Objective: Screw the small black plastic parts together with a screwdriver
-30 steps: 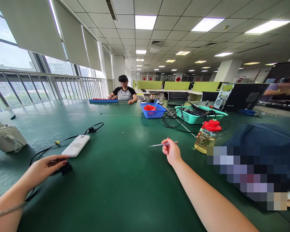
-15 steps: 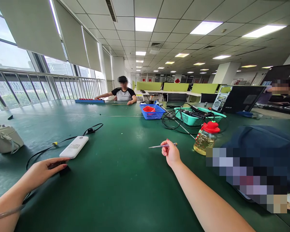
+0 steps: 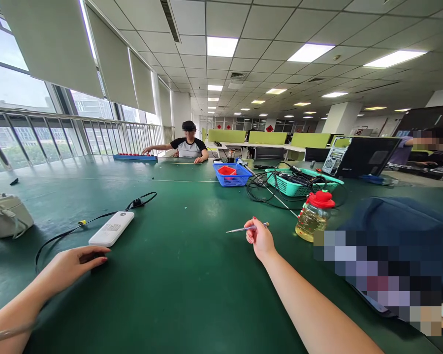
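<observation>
In the head view my left hand (image 3: 72,268) rests low over the green table, fingers and thumb curled around a small black object (image 3: 93,259) that is mostly hidden. Just beyond its fingertips lies a white power bank (image 3: 112,228). A black cable (image 3: 107,214) with a yellow tie runs behind the power bank and back toward my left wrist. My right hand (image 3: 260,238) pinches a slim screwdriver (image 3: 247,228) with a see-through purple handle, its thin metal tip pointing left above the table.
Right of my right hand stands a red-lidded bottle (image 3: 313,219). Farther back are a blue basket (image 3: 232,178), a green basket (image 3: 288,186) with tangled cables and a monitor (image 3: 369,155). A dark blue bag (image 3: 398,216) lies right, a beige bag (image 3: 7,216) left. A person (image 3: 189,145) sits across.
My left hand has shifted slightly right relative to the power bank, and less of the black object shows. The right hand keeps its pinch on the screwdriver. The view has tilted up a little.
</observation>
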`<action>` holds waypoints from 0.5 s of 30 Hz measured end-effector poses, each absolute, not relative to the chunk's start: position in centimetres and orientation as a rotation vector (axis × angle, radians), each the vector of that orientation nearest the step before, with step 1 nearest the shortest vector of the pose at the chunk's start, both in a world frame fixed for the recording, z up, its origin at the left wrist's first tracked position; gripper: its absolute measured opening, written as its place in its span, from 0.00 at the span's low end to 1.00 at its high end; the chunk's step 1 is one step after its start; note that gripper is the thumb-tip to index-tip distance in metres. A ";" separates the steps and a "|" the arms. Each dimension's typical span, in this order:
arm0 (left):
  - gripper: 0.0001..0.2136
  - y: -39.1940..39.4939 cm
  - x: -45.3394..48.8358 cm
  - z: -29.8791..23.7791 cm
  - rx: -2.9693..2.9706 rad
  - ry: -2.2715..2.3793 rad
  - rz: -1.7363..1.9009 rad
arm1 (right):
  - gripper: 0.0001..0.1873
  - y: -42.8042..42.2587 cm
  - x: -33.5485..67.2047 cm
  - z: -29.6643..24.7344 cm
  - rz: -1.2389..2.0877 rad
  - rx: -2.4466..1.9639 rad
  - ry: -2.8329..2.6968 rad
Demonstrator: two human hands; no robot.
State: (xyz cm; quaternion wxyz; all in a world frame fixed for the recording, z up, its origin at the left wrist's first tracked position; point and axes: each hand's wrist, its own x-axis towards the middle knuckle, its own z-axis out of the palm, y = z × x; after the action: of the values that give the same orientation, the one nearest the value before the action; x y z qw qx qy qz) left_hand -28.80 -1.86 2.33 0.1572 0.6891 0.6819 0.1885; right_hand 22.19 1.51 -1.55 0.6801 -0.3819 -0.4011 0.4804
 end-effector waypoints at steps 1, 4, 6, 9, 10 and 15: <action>0.29 -1.9 -28.5 2.4 1.973 1.947 0.533 | 0.23 1.4 22.1 -1.4 1.057 -0.889 -0.949; 0.28 -2.1 -27.5 2.6 1.988 1.968 0.510 | 0.29 0.5 21.4 -0.6 0.888 -1.017 -1.175; 0.27 -2.1 -27.1 2.6 2.026 1.975 0.504 | 0.32 -0.4 20.7 0.1 0.682 -1.084 -1.344; 0.26 -2.1 -27.4 2.8 2.033 2.063 0.505 | 0.34 -1.7 19.6 1.0 0.499 -1.100 -1.531; 0.26 -2.1 -27.7 2.9 2.006 2.141 0.506 | 0.33 -2.0 19.3 1.2 0.473 -1.105 -1.582; 0.25 -1.5 -30.8 2.2 1.879 2.374 0.627 | 0.33 -2.2 18.4 1.1 0.436 -1.091 -1.702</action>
State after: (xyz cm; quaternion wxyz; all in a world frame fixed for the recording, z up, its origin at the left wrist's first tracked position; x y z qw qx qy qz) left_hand -30.82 -1.46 2.24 0.0247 0.6076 0.7675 0.2026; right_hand 18.43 -2.20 1.05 0.5115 -0.4532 -0.7072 0.1813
